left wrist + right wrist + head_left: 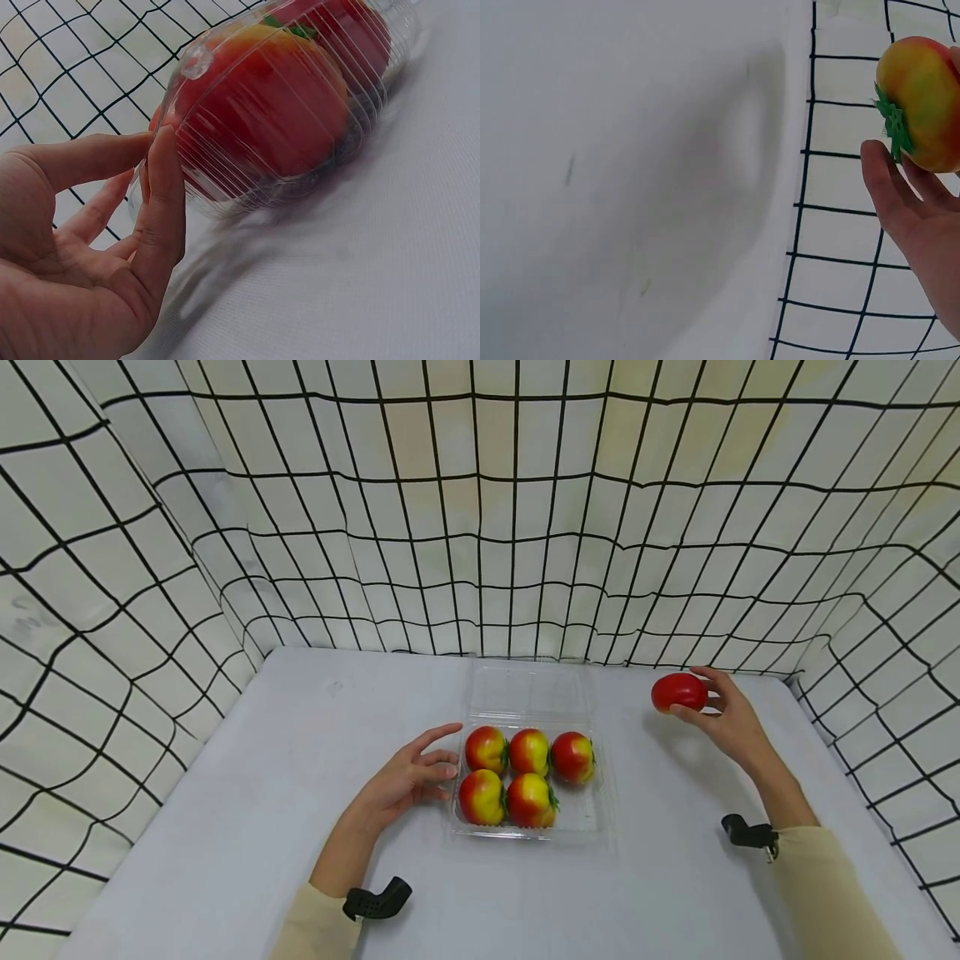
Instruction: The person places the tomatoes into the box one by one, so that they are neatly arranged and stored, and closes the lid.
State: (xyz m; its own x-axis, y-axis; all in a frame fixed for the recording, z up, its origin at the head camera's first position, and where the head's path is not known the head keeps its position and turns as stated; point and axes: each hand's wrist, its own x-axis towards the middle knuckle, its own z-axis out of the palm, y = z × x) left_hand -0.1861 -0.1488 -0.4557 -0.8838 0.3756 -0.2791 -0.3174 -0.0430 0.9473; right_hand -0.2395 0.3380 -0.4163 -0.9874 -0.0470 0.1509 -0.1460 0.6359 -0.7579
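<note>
A clear plastic clamshell box [579, 810] lies on the table with its lid [531, 689] folded back. Inside it are red-and-yellow tomatoes [529, 800] with green leafy tops, three in the far row and two in the near row; the near right corner is bare. My left hand [401, 781] is at the box's left side; in the left wrist view its thumb and finger [166, 180] pinch the plastic rim. Off to the right, my right hand [723, 714] holds another tomato [678, 692] above the table, its green top [892, 124] showing in the right wrist view.
A white cloth-like surface covers the table [300, 777]. Black netting [517, 527] stands along the back and both sides, in front of white walls. Each wrist carries a black camera mount [377, 900] near a beige sleeve [832, 885].
</note>
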